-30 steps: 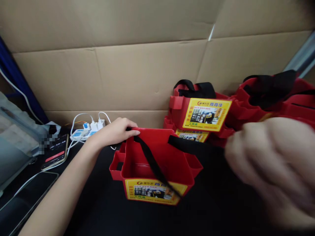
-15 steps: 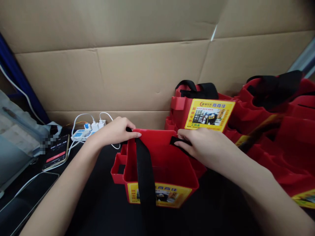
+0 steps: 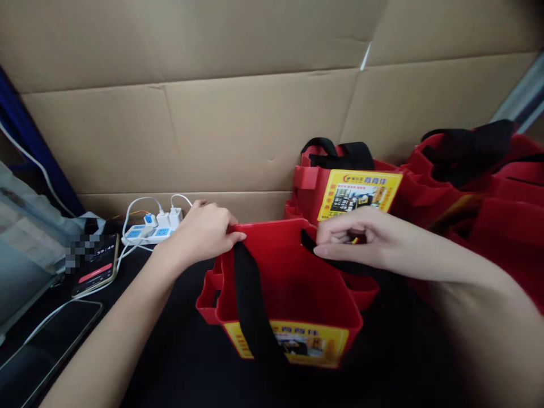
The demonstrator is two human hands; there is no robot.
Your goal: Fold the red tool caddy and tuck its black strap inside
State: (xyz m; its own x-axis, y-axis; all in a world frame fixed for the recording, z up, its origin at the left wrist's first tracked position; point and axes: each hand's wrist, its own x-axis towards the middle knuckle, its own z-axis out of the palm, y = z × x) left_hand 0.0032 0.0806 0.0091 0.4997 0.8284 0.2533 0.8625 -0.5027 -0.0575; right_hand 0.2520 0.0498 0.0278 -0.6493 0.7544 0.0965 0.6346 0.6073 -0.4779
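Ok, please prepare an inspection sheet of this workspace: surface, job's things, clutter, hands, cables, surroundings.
Surface: black tabletop.
Job's things: red box, opening upward; yellow label on its near side; black strap crossing the opening and hanging over the label.
Clutter: lit phone, dark phone and power strip at left; other red boxes at right.
Hands: left hand grips the box's back left corner; right hand seems to pinch strap at the back right corner.
Cables: white cables around power strip and phones.
Surroundings: cardboard behind; blue post at left.
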